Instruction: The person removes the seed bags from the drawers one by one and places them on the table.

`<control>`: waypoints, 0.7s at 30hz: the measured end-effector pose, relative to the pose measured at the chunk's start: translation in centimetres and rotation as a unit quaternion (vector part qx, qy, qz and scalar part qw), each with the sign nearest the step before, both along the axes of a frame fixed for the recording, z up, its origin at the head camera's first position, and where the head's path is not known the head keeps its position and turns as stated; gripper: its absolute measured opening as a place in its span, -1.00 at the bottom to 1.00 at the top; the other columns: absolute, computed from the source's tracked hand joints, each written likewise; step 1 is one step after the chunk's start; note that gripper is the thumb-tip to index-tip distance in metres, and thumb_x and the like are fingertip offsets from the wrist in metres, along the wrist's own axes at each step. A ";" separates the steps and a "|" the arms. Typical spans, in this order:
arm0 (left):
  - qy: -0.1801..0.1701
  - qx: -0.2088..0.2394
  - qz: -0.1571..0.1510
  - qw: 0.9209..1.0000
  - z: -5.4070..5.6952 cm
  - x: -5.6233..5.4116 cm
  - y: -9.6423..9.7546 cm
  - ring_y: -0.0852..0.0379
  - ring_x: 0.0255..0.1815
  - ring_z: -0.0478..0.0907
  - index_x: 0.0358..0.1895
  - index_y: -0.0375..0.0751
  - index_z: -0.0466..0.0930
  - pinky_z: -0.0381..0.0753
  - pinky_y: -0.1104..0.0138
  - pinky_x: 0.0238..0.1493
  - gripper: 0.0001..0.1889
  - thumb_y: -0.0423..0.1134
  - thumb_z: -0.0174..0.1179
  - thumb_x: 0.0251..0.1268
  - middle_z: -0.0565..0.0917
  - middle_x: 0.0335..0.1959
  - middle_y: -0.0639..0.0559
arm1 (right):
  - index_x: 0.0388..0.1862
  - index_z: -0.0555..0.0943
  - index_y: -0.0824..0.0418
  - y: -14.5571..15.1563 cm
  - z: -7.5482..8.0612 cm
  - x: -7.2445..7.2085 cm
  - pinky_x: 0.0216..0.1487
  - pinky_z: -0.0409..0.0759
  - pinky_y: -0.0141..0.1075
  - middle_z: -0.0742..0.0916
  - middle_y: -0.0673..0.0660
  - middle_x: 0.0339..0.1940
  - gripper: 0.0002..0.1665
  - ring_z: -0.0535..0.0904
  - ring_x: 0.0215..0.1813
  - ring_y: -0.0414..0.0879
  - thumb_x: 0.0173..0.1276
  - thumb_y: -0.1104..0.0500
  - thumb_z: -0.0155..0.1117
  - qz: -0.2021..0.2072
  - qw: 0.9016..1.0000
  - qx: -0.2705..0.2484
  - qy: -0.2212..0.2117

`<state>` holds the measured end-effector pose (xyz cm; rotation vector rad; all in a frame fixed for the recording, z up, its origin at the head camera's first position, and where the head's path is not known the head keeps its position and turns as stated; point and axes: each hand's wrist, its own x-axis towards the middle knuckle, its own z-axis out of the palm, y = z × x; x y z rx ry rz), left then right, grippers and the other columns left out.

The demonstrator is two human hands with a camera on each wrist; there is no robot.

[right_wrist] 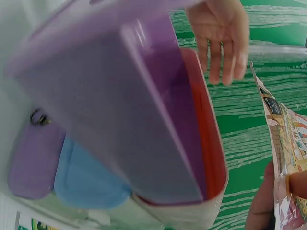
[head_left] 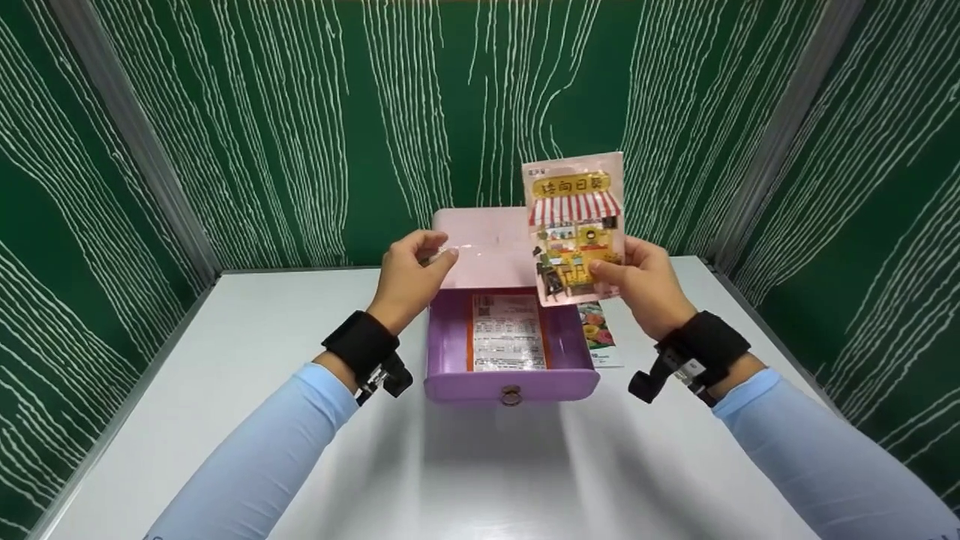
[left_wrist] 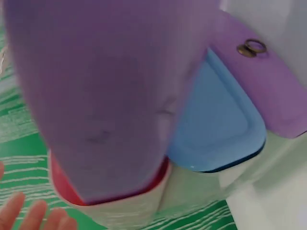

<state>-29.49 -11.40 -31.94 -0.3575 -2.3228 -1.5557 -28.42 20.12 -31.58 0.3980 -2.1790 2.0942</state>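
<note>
My right hand (head_left: 645, 289) pinches a paper packet (head_left: 574, 232) between thumb and fingers. A striped shop awning and yellow signboard are printed on it. The packet stands upright above the right side of a small pink drawer cabinet (head_left: 480, 232). Its top purple drawer (head_left: 450, 384) is pulled out, and a flat packet with an orange border and white printed label (head_left: 508, 337) lies inside. My left hand (head_left: 412, 277) hovers by the cabinet's left side, thumb and fingers apart. In the right wrist view, the left hand's fingers (right_wrist: 228, 57) extend loosely, holding nothing.
Below the pulled-out drawer, the left wrist view shows a blue drawer (left_wrist: 216, 115) and another purple drawer (left_wrist: 259, 81) with a ring pull. A flower-printed packet (head_left: 598, 334) lies on the white table (head_left: 300, 442), right of the cabinet. Behind stands a green, white-streaked wall (head_left: 300, 135).
</note>
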 end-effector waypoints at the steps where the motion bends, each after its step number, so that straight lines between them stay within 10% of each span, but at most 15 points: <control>1: -0.011 -0.003 0.006 1.000 -0.2 -0.1 -0.1 -0.19 0.39 0.63 0.34 -0.43 0.62 0.59 0.04 0.47 -0.56 -0.23 0.30 0.55 0.69 0.35 -0.32 | 0.41 0.46 0.60 0.4 -0.2 -0.2 -0.04 0.79 -0.38 0.85 -0.08 -0.19 -0.52 0.83 -0.12 -0.21 0.61 0.42 0.17 -0.007 1.000 0.002 -0.002; 21: -0.125 -0.028 0.040 0.991 -2.4 -1.5 -1.4 -0.23 0.62 0.40 0.59 -0.47 0.35 0.45 -0.03 0.61 -0.18 0.07 0.32 0.53 0.49 0.54 -0.41 | 0.11 0.55 0.37 7.8 -4.7 -4.1 -0.36 0.62 -0.47 0.78 -0.15 -0.38 -0.77 0.67 -0.33 -0.29 0.53 0.44 0.14 -0.133 0.990 -0.022 -0.050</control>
